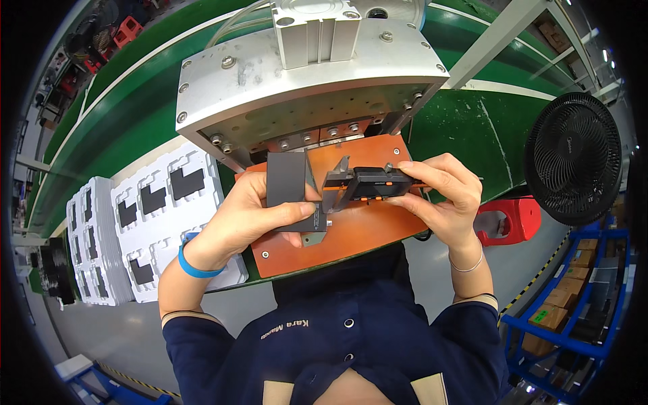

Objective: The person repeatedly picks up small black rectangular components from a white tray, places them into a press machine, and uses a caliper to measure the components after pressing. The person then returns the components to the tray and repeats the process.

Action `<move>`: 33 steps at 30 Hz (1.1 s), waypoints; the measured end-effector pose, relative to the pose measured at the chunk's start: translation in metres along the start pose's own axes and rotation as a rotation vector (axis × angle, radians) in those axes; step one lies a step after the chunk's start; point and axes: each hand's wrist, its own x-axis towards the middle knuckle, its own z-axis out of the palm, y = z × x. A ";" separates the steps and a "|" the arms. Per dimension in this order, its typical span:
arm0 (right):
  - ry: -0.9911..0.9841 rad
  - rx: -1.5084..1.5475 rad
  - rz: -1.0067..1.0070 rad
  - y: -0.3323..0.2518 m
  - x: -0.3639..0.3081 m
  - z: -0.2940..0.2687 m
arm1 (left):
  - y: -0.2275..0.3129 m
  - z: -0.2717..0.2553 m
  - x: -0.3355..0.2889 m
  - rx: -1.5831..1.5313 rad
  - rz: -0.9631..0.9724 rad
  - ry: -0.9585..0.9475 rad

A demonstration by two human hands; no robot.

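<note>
The green tabletop [472, 131] carries a silver metal press [310, 88] with an orange plate [364, 233] at its base; the floor [432, 280] is grey. Counted at the right: one black fan [574, 158], one red stool [526, 219], one blue rack [563, 341]. At the left: one white tray [152, 233] showing four black pieces [187, 182], beside a white tray stack [117, 253]. One caliper [371, 183] and one black part [287, 179] are held above the orange plate. The part is matte and straight-edged, with small pale printing near its lower right corner. Left hand [253, 209]: grip clamped on the part. Right hand [445, 192]: grip pinching the caliper, its jaws at the part's right edge; contact cannot be determined.
</note>
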 end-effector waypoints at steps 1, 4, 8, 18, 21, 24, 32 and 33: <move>0.000 0.000 -0.004 0.001 0.000 0.000 | 0.000 0.000 0.000 0.003 -0.001 -0.002; 0.008 0.003 0.007 0.000 -0.001 0.001 | 0.001 -0.001 0.000 0.011 0.000 -0.010; 0.027 -0.004 0.015 -0.002 -0.001 -0.002 | 0.000 0.000 0.001 0.003 0.007 0.002; -0.002 0.022 0.046 -0.004 -0.006 0.001 | -0.004 -0.001 0.002 0.014 -0.023 0.056; -0.003 0.028 0.046 -0.004 -0.007 0.002 | -0.003 0.001 0.002 0.011 -0.012 0.063; -0.005 0.021 0.033 -0.003 -0.007 0.001 | -0.003 0.001 0.002 0.016 -0.011 0.059; -0.016 0.021 0.049 -0.003 -0.010 0.001 | -0.002 0.001 0.002 0.008 -0.006 0.045; -0.016 0.019 0.046 -0.003 -0.010 0.000 | -0.002 0.001 0.003 0.005 -0.007 0.043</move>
